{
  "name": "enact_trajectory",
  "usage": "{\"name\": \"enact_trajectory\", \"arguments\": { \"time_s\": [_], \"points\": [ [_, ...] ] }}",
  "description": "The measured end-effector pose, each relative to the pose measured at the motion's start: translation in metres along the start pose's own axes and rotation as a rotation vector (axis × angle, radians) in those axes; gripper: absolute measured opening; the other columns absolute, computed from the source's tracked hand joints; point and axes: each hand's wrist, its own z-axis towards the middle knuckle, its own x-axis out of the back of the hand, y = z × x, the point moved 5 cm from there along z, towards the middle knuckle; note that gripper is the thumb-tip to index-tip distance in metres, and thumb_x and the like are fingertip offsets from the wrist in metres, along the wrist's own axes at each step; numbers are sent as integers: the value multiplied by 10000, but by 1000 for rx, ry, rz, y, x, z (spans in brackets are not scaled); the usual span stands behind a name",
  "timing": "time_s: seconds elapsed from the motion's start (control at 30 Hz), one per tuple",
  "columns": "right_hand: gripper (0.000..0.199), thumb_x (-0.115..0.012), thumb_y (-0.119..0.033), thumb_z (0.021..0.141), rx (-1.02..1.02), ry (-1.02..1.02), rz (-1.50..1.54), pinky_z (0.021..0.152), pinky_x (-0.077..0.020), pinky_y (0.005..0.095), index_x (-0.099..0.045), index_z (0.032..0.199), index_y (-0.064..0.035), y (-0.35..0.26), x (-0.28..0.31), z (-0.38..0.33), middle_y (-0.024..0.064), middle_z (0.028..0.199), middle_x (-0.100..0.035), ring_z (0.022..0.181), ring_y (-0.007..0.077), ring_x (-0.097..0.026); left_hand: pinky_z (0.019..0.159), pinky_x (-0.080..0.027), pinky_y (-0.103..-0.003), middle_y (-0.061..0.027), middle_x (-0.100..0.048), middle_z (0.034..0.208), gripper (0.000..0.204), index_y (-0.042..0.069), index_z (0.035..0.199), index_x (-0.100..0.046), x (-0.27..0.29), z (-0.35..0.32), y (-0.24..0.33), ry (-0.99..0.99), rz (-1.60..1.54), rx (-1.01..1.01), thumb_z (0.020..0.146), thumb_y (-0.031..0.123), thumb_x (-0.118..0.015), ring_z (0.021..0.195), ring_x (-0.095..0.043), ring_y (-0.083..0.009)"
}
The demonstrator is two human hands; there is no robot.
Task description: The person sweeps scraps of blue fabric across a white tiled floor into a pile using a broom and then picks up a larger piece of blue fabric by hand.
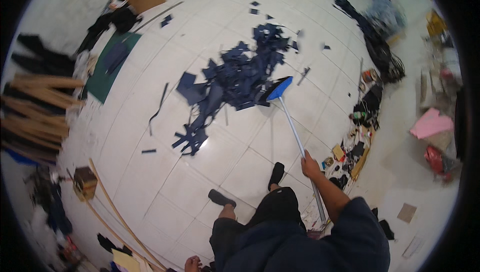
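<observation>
right hand (310, 164) clenched round the grey-handled, blue-headed broom (292, 122) | head touches gathered pile of dark-blue fabric offcuts (235, 79) mid white tiled floor (150, 162) | stray dark-blue scraps (254, 8) left beyond | left hand (191, 263): grip unclear

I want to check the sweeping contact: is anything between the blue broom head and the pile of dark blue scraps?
Nothing visible. The broom head lies right against the edge of the scrap pile; the right hand grips the handle over bare white tiles.
</observation>
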Motion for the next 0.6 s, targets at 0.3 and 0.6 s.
{"name": "enact_trajectory", "arguments": {
  "time_s": [0.3,0.6],
  "points": [
    [633,-507,-143,817,301,-667,177,486,-467,329,-197,1367,-100,-267,-77,-175,90,654,-526,537,159,-539,516,-413,-243,-44,-561,798,283,38,996,-539,145,59,-38,158,-214,14,852,282,-529,665,-549,-128],
    [363,-519,-169,763,451,-891,-52,514,-467,371,-524,1034,72,-505,-335,-117,166,740,-579,585,253,-582,556,-392,-226,-21,-536,829,293,44,1072,-509,244,70,50,336,-448,-100,857,242,-528,675,-518,-106]
  ]
}}
